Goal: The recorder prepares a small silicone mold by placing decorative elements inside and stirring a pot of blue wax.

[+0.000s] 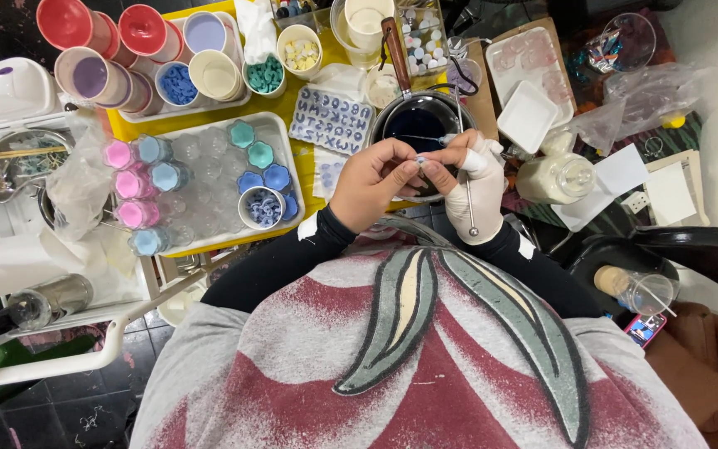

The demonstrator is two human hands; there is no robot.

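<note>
My left hand [371,183], bare, and my right hand [471,179], in a white glove, meet over a dark pot [420,123] of blue liquid with a wooden handle. Both pinch a tiny pale piece [420,160] between the fingertips. A thin metal rod [468,187] hangs down along my right palm, held there too. Black sleeves cover both forearms.
A white tray [280,125] at left holds pink, blue and teal little moulds and a cup of blue pieces [261,208]. A letter mould [330,122], cups of coloured bits, red and purple cups, a white jar [554,177] and plastic bags surround the pot.
</note>
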